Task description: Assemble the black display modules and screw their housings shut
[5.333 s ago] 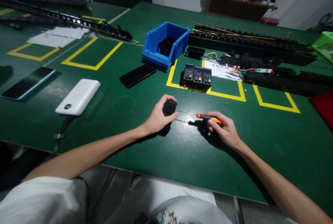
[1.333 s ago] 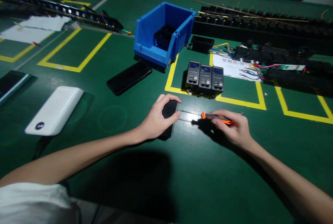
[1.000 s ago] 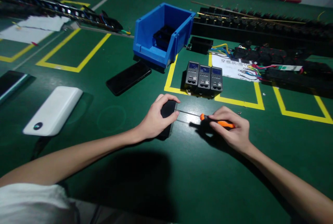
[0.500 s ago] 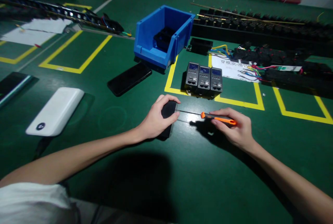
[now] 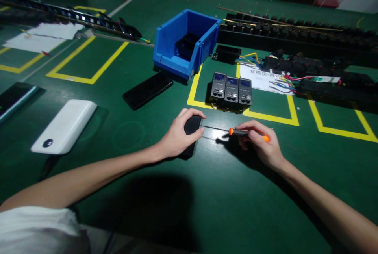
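My left hand (image 5: pixel 180 134) grips a small black box-shaped module (image 5: pixel 191 126) and holds it on the green table. Closed around the handle of an orange-and-black screwdriver (image 5: pixel 243 132) is my right hand (image 5: pixel 262 141). The screwdriver's thin shaft lies nearly level and points left, its tip at the module's right side; exactly where it meets the module is too small to tell. Beyond my hands, three dark grey modules (image 5: pixel 232 88) with blue screens stand side by side.
A blue bin (image 5: pixel 174 65) holding black parts stands behind. A black phone (image 5: pixel 147 90) lies before it. At left are a white power bank (image 5: pixel 65 126) and another phone (image 5: pixel 17 98). Long black strips (image 5: pixel 295 49) with wires and a paper sheet (image 5: pixel 260 78) lie at the right.
My right thumb and fingers have shifted their hold on the screwdriver handle, the thumb now lying over it. The module and my left hand stay in place.
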Demonstrator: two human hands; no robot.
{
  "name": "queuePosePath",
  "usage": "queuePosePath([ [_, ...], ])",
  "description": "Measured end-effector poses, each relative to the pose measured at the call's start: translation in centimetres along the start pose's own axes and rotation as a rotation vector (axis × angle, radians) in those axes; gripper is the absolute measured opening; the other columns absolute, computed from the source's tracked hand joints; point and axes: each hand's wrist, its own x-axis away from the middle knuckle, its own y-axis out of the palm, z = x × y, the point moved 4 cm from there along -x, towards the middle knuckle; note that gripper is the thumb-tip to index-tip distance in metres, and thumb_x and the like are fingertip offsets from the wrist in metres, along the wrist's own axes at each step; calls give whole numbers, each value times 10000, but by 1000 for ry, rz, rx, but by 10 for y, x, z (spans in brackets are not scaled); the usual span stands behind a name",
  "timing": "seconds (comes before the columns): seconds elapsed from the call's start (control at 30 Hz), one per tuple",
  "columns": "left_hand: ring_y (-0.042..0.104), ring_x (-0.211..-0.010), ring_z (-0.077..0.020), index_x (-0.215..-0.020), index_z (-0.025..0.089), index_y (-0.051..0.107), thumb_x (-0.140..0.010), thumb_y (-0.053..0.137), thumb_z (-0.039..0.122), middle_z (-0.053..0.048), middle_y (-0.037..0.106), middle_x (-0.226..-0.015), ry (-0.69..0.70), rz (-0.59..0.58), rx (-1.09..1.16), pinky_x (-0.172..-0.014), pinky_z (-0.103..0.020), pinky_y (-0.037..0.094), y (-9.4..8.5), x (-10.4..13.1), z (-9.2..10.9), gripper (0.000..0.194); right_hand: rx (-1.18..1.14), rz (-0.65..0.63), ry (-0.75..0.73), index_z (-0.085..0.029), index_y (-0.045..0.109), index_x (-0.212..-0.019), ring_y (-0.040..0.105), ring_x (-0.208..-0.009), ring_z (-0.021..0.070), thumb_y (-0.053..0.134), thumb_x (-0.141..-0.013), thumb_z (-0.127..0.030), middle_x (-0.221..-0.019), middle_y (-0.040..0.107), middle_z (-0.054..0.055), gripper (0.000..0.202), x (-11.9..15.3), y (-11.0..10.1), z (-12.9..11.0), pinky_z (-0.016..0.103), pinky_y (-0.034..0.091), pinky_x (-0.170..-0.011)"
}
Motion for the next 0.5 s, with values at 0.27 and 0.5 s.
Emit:
queuePosePath([
  [0.27, 539, -982, -191, -1093, 207, 566, -841, 587, 240, -37, 562, -1041, 0, 5, 8, -897, -336, 424, 0, 0, -2, 254, 357, 80, -89, -176, 644, -748, 449, -420, 86, 699, -809, -397, -513, 549, -38, 236, 1, -4, -7, 212, 332, -410],
  [0.5, 548, -990, -203, -1107, 211, 567, -837, 588, 249, -44, 576, -1061, -9, 13, 3, -905, -354, 432, 0, 0, -4, 273, 415, 79, -349, -208, 675, -911, 621, -711, 174, 750, -777, -266, -808, 683, 40, 164, 4, -2, -7, 299, 486, -622],
])
